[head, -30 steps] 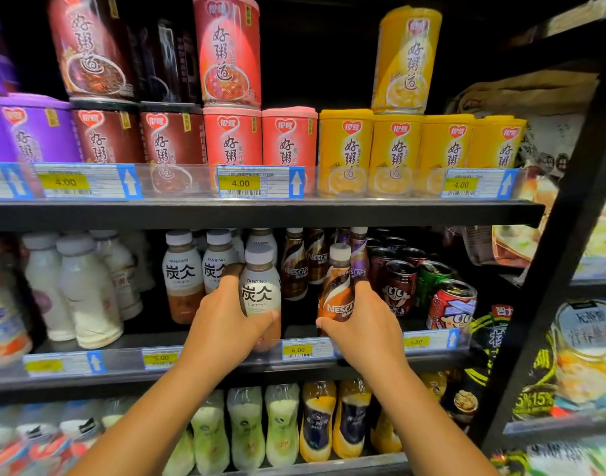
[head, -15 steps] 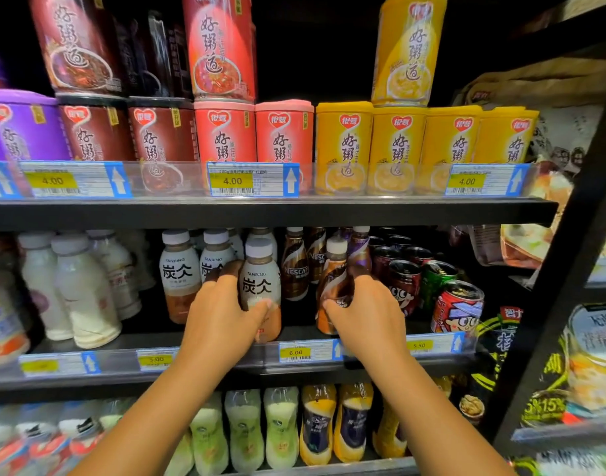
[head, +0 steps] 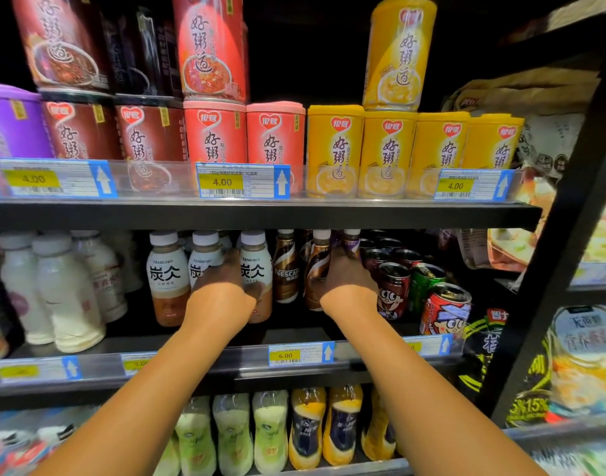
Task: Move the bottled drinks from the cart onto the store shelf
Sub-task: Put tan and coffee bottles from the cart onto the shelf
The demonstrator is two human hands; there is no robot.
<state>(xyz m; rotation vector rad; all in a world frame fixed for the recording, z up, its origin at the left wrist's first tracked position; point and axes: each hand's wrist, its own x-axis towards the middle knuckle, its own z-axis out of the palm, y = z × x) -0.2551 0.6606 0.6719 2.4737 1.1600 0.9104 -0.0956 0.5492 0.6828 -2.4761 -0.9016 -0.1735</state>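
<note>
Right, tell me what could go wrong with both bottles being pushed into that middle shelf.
1. The right hand grips a brown Nescafe bottle that looks tilted; released like that, it might topple into the neighbouring Nescafe bottle.
2. That hand sits close to the cartoon cans; a knuckle could nudge them.
3. The left hand wedges a Tanbing latte bottle among crowded bottles, which may tip.

A single head-worn, wide-angle camera faces a store shelf (head: 260, 214) straight on at close range, angled slightly downward, with both forearms reaching forward from the bottom edge of the frame.
</note>
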